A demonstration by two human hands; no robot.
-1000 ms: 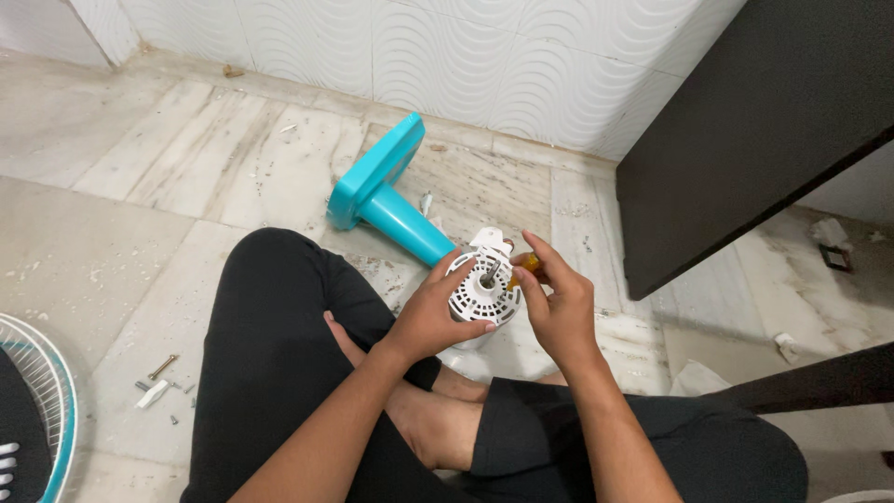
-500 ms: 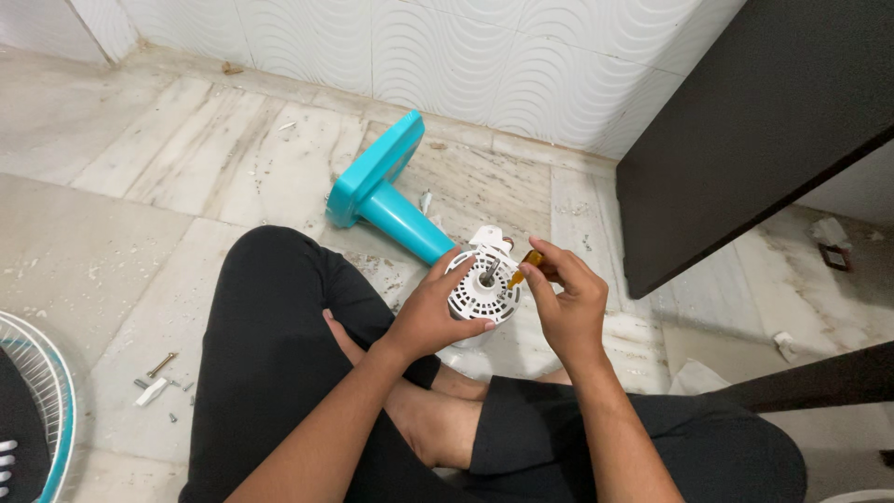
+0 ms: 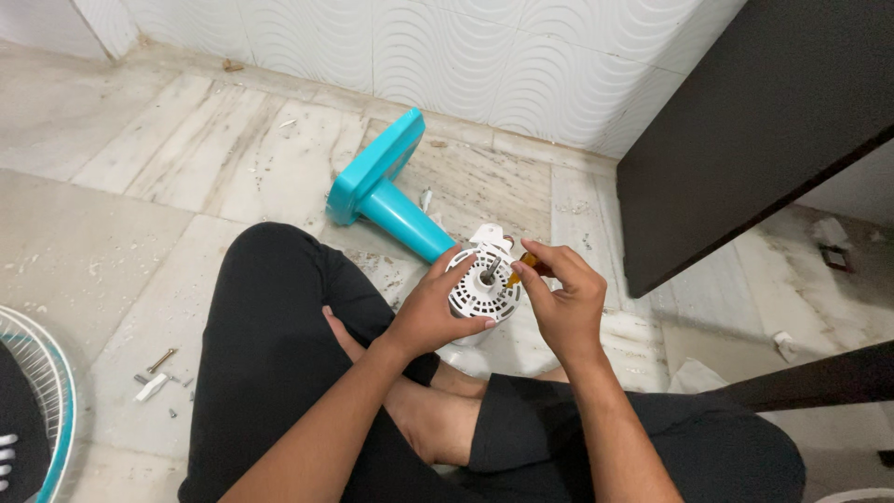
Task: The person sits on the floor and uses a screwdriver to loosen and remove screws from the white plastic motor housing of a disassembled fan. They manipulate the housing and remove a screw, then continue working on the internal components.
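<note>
A person sits cross-legged on a marble floor (image 3: 112,233) in black trousers. The left hand (image 3: 438,312) cups the white vented motor housing (image 3: 482,284) of a fan from its left side, fingers curled around the round grille face. The right hand (image 3: 559,298) pinches a screwdriver (image 3: 521,267) with an amber handle, its tip angled down toward the metal shaft (image 3: 491,270) at the housing's centre. Behind the housing, the teal fan stand (image 3: 382,191) lies tipped over on the floor, base toward the white wavy-tiled wall (image 3: 447,47). A dark cabinet (image 3: 754,140) stands at the right. At the lower left, loose screws (image 3: 160,373) lie near a fan guard (image 3: 33,401).
</note>
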